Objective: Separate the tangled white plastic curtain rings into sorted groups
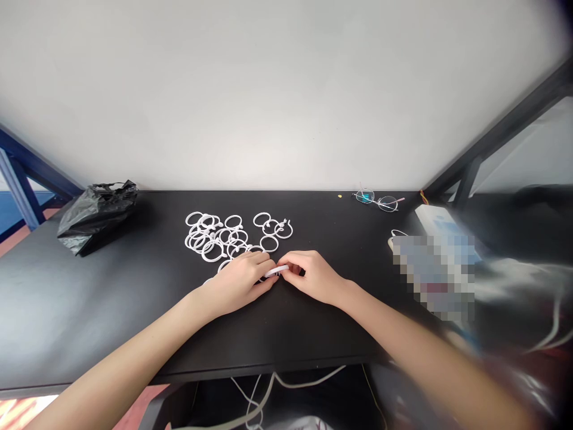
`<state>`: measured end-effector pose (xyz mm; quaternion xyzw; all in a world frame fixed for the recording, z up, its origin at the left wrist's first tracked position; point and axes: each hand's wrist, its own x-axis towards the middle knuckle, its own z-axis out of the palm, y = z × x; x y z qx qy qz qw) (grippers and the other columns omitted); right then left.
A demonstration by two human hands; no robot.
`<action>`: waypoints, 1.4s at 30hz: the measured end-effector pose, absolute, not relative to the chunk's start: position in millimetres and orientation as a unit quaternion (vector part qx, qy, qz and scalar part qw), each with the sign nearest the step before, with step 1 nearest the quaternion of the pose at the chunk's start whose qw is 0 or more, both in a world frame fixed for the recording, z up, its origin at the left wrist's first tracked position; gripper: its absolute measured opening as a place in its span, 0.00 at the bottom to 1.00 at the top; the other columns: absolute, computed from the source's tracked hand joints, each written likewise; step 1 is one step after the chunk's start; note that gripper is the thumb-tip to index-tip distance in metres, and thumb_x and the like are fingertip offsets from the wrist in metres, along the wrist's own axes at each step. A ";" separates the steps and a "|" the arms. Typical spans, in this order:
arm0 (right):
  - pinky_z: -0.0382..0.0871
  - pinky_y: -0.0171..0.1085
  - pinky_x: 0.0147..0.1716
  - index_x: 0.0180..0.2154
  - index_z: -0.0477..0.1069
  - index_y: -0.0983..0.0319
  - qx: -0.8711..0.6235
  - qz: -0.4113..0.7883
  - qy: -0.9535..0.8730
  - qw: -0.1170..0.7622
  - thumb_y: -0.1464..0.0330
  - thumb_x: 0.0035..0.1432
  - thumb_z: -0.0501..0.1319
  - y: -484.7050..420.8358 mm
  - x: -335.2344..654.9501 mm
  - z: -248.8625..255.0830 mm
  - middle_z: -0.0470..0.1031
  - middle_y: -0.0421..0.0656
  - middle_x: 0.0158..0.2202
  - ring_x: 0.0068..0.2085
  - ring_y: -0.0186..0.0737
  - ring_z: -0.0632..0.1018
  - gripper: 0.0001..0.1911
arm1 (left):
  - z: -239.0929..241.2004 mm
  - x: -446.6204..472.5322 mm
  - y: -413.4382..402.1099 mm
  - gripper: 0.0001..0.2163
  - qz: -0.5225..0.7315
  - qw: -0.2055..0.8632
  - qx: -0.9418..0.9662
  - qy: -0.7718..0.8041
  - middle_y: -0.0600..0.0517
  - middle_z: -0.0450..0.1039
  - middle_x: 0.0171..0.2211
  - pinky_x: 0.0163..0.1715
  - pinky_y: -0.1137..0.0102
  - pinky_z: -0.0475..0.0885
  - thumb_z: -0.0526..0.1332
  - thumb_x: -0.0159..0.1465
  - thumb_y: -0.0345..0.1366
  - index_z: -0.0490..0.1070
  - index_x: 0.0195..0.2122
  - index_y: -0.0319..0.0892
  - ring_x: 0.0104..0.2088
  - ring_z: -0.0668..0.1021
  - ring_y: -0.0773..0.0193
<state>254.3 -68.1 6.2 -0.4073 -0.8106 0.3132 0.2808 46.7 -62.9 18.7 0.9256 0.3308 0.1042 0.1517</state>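
Note:
Between my two hands, just above the black table, is a white plastic ring, seen nearly edge-on. My left hand grips its left side with fingers and thumb closed. The right side of the same ring is pinched by the thumb and fingers of my right hand. Behind my left hand lies a loose pile of similar white rings, several of them overlapping and with small clips on their rims. A few more rings lie just beyond my fingertips. My left hand partly hides the nearest ones.
On the black table, a crumpled black plastic bag stands at the far left. Eyeglasses lie at the back right. A white box and a blurred-out item are at the right. White cables hang below the front edge.

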 end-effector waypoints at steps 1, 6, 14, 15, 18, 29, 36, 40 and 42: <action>0.63 0.31 0.28 0.33 0.74 0.63 -0.408 0.313 -0.810 0.281 0.76 0.59 0.61 -68.2 254.3 6.2 0.73 0.38 0.27 0.26 0.30 0.71 0.04 | 18.6 46.6 -62.7 0.08 0.105 0.151 0.926 0.331 0.52 0.67 0.30 0.33 0.68 0.66 0.52 0.71 0.33 0.68 0.36 0.39 0.30 0.70 0.64; 0.64 0.31 0.28 0.34 0.74 0.63 -0.408 0.312 -0.812 0.279 0.75 0.60 0.61 -68.4 254.7 5.8 0.73 0.38 0.27 0.26 0.31 0.71 0.04 | 19.1 45.9 -63.0 0.08 0.104 0.150 0.926 0.330 0.52 0.67 0.31 0.34 0.67 0.66 0.52 0.71 0.33 0.69 0.36 0.39 0.30 0.70 0.64; 0.64 0.31 0.28 0.34 0.74 0.63 -0.405 0.314 -0.812 0.280 0.75 0.60 0.60 -68.4 254.9 5.6 0.74 0.38 0.28 0.26 0.31 0.71 0.05 | 19.8 46.6 -63.6 0.10 0.109 0.142 0.928 0.327 0.51 0.68 0.30 0.33 0.67 0.67 0.51 0.71 0.33 0.69 0.36 0.39 0.30 0.70 0.64; 0.64 0.31 0.28 0.34 0.74 0.63 -0.405 0.314 -0.812 0.280 0.75 0.60 0.60 -68.4 254.9 5.8 0.74 0.38 0.27 0.27 0.31 0.71 0.05 | 19.9 46.6 -63.7 0.10 0.110 0.142 0.928 0.327 0.51 0.68 0.30 0.33 0.67 0.67 0.51 0.71 0.34 0.69 0.36 0.39 0.30 0.70 0.64; 0.64 0.31 0.28 0.33 0.74 0.62 -0.404 0.313 -0.813 0.280 0.75 0.60 0.60 -68.4 255.2 6.2 0.73 0.38 0.27 0.26 0.31 0.71 0.05 | 20.3 46.4 -64.1 0.10 0.113 0.142 0.928 0.326 0.51 0.68 0.30 0.32 0.68 0.67 0.51 0.71 0.34 0.69 0.36 0.39 0.29 0.70 0.64; 0.64 0.31 0.28 0.33 0.74 0.63 -0.405 0.311 -0.812 0.282 0.75 0.60 0.60 -68.6 254.9 6.2 0.73 0.38 0.27 0.26 0.31 0.71 0.04 | 19.7 46.6 -64.3 0.09 0.110 0.132 0.930 0.326 0.51 0.68 0.30 0.32 0.68 0.66 0.52 0.71 0.33 0.69 0.36 0.40 0.29 0.70 0.64; 0.64 0.31 0.28 0.33 0.74 0.63 -0.409 0.308 -0.813 0.278 0.76 0.59 0.61 -68.5 254.5 6.8 0.73 0.38 0.27 0.26 0.31 0.71 0.05 | 20.9 46.9 -63.9 0.09 0.107 0.134 0.929 0.328 0.51 0.68 0.31 0.33 0.68 0.67 0.52 0.71 0.33 0.69 0.37 0.39 0.30 0.70 0.64; 0.64 0.31 0.28 0.33 0.74 0.62 -0.409 0.309 -0.813 0.276 0.76 0.59 0.61 -68.4 254.5 6.3 0.73 0.37 0.26 0.26 0.31 0.71 0.05 | 20.4 47.0 -63.6 0.09 0.112 0.137 0.928 0.328 0.51 0.68 0.31 0.33 0.67 0.67 0.51 0.71 0.33 0.70 0.37 0.40 0.30 0.70 0.63; 0.64 0.31 0.28 0.33 0.74 0.62 -0.409 0.310 -0.812 0.276 0.76 0.59 0.61 -68.6 254.6 6.3 0.73 0.37 0.27 0.26 0.31 0.71 0.05 | 20.0 47.0 -63.4 0.10 0.121 0.140 0.927 0.326 0.51 0.68 0.30 0.34 0.67 0.67 0.51 0.71 0.34 0.70 0.36 0.40 0.30 0.70 0.63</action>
